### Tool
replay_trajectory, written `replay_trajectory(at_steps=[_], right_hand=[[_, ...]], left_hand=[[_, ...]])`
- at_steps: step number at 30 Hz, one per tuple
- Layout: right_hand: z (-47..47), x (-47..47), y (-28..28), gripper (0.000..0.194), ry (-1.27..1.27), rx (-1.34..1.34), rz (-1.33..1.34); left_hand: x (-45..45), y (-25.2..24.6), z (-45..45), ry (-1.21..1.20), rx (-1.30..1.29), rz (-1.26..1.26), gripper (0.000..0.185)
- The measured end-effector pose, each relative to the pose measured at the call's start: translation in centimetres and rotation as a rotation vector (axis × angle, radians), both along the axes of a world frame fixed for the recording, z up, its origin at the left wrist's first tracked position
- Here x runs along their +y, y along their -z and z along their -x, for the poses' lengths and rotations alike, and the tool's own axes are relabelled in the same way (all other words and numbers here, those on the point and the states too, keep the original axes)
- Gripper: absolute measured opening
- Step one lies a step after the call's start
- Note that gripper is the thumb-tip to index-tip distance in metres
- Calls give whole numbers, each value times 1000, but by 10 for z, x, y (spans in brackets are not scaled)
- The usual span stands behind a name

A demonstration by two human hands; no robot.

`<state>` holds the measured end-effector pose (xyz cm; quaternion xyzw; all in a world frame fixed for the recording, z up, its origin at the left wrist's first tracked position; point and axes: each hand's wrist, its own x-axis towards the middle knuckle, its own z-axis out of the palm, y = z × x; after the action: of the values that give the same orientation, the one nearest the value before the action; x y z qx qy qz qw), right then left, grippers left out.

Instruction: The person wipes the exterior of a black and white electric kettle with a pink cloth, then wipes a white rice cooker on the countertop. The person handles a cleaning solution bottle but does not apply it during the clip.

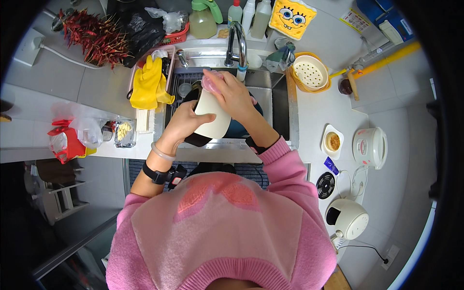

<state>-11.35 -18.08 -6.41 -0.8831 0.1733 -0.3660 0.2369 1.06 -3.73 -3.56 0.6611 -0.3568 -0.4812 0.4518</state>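
Over the sink point(270, 98) I hold a black container with a curved cream front panel point(214, 119), which looks like an air-fryer drawer. My left hand point(185, 121) grips it from the left side, thumb lying across the cream panel. A pink scrubber point(211, 81) is in my right hand point(235, 96), pressed at the far end of the panel. Below, partly hidden by my hands and the panel, a dark blue item point(237, 128) sits in the basin. The chrome faucet point(243, 40) stands just beyond my right hand.
Yellow rubber gloves point(148, 83) drape over a pink basket at left. A drying rack point(177, 85) spans the sink's left part. Bottles point(261, 20) line the back. At right are a yellow basket with a perforated cream strainer point(310, 72), a rice cooker point(369, 148) and an air fryer point(349, 219).
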Motion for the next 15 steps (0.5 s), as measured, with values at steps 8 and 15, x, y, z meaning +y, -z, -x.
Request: replay_trajectory(at_steps=[8,15], right_hand=[[-10,-17,0,30,109,212,-520],[22,-20,4,48,-228,-16,-405]], left_hand=[[3,13,15,12,35,3,37],[5,8,4,-4,-171,66,39]])
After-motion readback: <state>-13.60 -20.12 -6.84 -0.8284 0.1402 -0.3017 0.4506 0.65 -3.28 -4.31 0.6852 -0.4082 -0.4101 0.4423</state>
